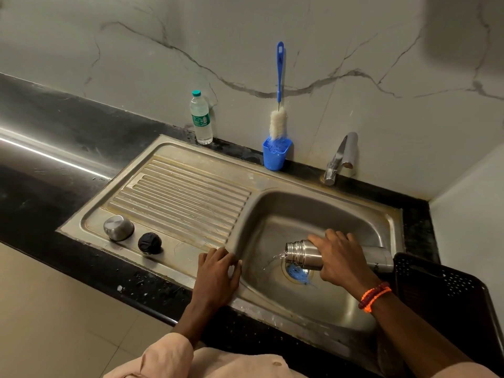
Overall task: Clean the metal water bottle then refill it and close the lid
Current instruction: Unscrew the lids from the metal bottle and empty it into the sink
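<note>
The metal water bottle (302,253) lies on its side over the sink basin (286,214), its open mouth pointing left, and water runs out of it toward the drain (298,272). My right hand (342,260) grips the bottle around its middle. Resting flat with straight fingers on the sink's front rim is my left hand (218,274). On the drainboard at the left sit the bottle's steel cap cup (118,227), upside down, and its black inner lid (149,243).
A blue bottle brush (278,115) stands in a blue holder (275,154) against the wall. A clear plastic water bottle (201,118) stands left of it. The tap (339,159) is at the back right. A dark perforated basket (441,287) sits at the sink's right edge.
</note>
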